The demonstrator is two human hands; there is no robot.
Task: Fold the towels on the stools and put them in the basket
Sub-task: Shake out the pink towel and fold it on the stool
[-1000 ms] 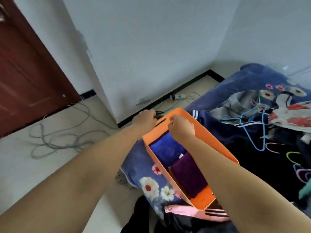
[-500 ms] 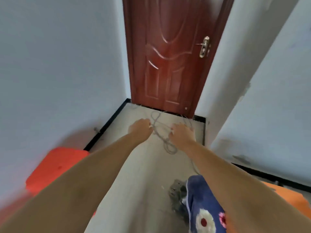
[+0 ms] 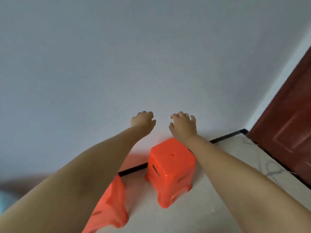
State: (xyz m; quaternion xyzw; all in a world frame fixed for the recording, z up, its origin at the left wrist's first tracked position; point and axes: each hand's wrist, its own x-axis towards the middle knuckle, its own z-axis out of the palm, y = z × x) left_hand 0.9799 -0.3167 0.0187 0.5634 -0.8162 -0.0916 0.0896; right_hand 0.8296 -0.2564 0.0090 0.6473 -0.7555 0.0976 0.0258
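Stools: the nearer orange stool [image 3: 111, 207] sits half hidden under the left forearm, the farther stool [image 3: 170, 170] just beyond it toward the wall [image 3: 117, 64], its top bare. Farther still, left hand [image 3: 143, 121] and right hand [image 3: 184, 125] hover, fingers loosely spread, holding nothing.

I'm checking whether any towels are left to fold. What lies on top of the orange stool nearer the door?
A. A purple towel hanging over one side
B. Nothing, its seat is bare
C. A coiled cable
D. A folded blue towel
B: the seat of the orange stool shows only bare plastic, with no towel or cable on it.
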